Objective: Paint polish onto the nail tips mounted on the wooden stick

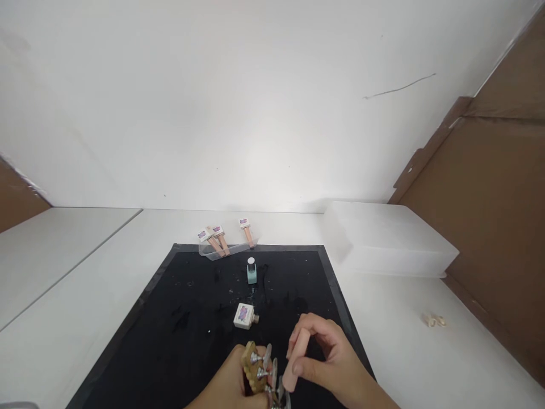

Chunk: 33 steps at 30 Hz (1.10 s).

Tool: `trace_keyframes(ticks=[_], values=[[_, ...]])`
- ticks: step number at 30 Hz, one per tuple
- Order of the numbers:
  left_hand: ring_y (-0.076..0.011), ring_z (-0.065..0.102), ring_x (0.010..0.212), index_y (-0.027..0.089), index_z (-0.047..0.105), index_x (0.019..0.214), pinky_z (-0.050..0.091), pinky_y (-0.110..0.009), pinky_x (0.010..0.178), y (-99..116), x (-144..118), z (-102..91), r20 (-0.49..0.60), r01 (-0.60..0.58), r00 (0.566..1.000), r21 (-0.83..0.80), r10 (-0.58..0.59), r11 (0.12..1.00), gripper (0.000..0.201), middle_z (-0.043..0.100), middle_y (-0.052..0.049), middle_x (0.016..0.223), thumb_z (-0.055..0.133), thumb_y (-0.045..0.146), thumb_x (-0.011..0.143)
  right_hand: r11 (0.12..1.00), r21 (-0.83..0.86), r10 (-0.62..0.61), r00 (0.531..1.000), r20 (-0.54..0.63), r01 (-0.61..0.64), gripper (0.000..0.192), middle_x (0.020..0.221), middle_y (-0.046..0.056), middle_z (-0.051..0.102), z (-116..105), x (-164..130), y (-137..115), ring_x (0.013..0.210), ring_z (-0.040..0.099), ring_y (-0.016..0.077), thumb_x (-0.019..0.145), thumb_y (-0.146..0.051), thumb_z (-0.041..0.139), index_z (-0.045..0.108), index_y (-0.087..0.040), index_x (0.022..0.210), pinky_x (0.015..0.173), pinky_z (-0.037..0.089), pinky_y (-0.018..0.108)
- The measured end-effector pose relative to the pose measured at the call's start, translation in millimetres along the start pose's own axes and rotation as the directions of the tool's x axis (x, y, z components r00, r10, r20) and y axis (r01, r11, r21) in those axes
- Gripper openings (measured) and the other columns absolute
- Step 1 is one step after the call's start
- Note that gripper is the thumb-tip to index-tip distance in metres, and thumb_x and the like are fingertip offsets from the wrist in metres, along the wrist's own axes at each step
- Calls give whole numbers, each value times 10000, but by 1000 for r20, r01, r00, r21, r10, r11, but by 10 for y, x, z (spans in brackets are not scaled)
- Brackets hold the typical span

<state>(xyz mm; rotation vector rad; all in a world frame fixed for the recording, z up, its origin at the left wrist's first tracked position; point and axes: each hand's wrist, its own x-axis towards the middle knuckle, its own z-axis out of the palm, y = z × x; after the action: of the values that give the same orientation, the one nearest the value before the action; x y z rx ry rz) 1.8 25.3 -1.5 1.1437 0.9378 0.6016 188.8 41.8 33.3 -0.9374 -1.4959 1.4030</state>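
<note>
My left hand (238, 378) is closed around a nail tip stand (252, 369), a gold-brown base with metal posts that carry several clear nail tips (275, 370). Between the fingers and thumb of my right hand (327, 358) is a pink nail polish cap (297, 360), tilted with its lower end close beside the nail tips. I cannot make out its brush, or whether it touches a tip. Beyond my hands a white nail polish bottle (244, 316) with a flower-like label lies on the black mat (191, 341), its uncapped neck pointing right.
Farther back on the mat stands a small teal bottle (251, 275) with a white top. A clear tray (208, 254) at the mat's back edge holds several white bottles with pink caps (248, 233). A white block (392, 238) and a small cream object (434, 320) are on the right.
</note>
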Motion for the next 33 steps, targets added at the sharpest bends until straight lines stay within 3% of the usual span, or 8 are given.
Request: trace_keyframes(ticks=[4,9,14,19,22,25,29,33], values=[[-81,347,515,224,379,621,292,-229,501,54,-10,4,15,-36,999,-51,36,998,239,396,90,558,585,112,573,1000,-13,17,992,-128,-19,166,667,1,643,-10,16,18,653,546,153,759,-334,686,595,-198,732,603,397,254],[-66,308,456,221,410,615,267,-229,461,89,14,-12,14,-41,999,-15,41,999,190,373,102,529,561,115,573,999,49,5,1000,-10,-4,225,687,8,642,-7,17,1,638,555,154,718,-391,715,612,-191,737,589,398,257],[-77,346,500,220,402,628,290,-230,494,-6,22,-34,-28,-33,999,-5,33,999,209,395,101,541,542,95,534,999,-38,-9,991,-135,4,185,655,5,656,-2,18,-13,643,558,161,755,-364,682,598,-199,749,590,399,261],[-72,344,512,225,376,624,294,-224,507,-30,15,-31,-73,27,997,16,-26,1000,240,390,109,544,552,81,547,998,-64,-16,1000,-7,15,154,641,12,680,14,17,-29,638,574,174,743,-324,698,613,-196,738,605,413,276],[-65,338,485,221,399,626,297,-215,477,-38,31,-34,-84,26,996,14,-25,1000,223,401,109,539,544,82,529,990,-144,-14,993,-117,-3,125,625,7,683,8,38,-25,614,559,170,767,-289,674,609,-199,709,596,404,274],[-54,319,413,216,434,631,268,-209,397,-52,48,-47,-74,28,997,11,-27,1000,182,429,101,528,531,119,512,999,-51,-11,978,-210,1,156,668,3,666,-25,51,4,626,557,160,778,-345,664,603,-207,736,590,413,260],[-45,293,327,220,439,663,244,-201,341,-25,57,-61,-45,92,995,-42,-94,995,168,431,112,457,528,192,523,989,147,-7,994,-110,23,243,742,14,659,-33,24,46,672,582,164,723,-416,715,608,-217,810,608,428,262],[-40,329,313,215,432,661,227,-186,340,60,57,-60,-21,144,989,-100,-146,985,194,425,113,422,561,240,519,992,115,-49,998,-29,52,244,753,26,663,5,-1,49,696,586,175,725,-422,714,626,-216,824,633,422,280]])
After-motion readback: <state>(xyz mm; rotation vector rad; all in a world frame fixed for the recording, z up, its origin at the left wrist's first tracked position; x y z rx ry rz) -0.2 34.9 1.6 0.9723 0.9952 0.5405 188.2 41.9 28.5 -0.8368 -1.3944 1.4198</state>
